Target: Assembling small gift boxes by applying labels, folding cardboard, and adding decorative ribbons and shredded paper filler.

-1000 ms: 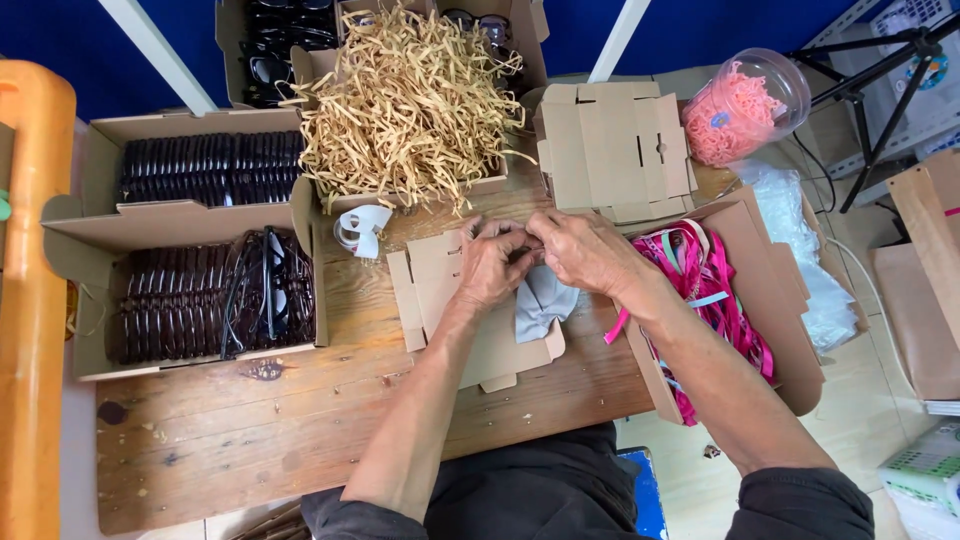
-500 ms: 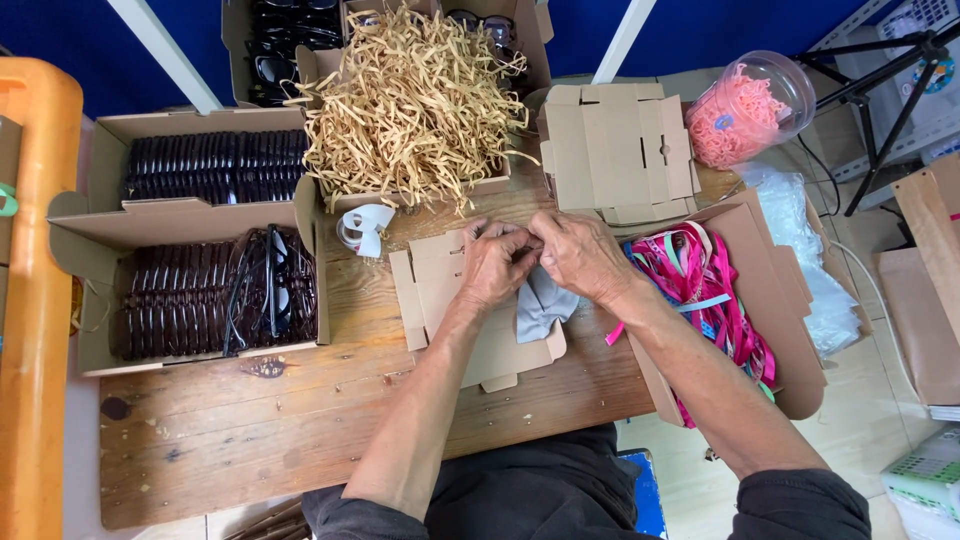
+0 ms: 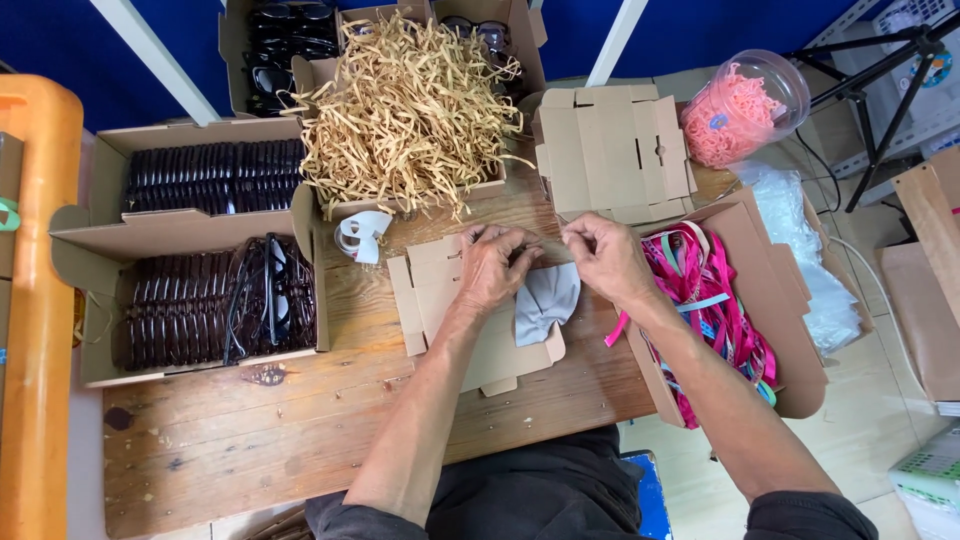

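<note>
My left hand point(image 3: 492, 266) and my right hand point(image 3: 607, 257) are close together over a flat, unfolded cardboard box point(image 3: 478, 345) on the wooden table point(image 3: 300, 430). Both pinch the top edge of a small grey cloth pouch point(image 3: 545, 301), which hangs down between them over the cardboard. What is inside the pouch, if anything, is hidden by my fingers.
A box of tan paper shred point(image 3: 410, 105) stands behind my hands. Cartons of dark sunglasses point(image 3: 215, 295) fill the left. A stack of flat boxes point(image 3: 612, 150), a jar of pink pieces point(image 3: 740, 105) and a box of pink ribbons point(image 3: 715, 305) are at the right. A tape roll point(image 3: 360, 235) lies nearby.
My hands have drawn slightly apart along the pouch's top edge. The pouch hangs lower and more spread out than before.
</note>
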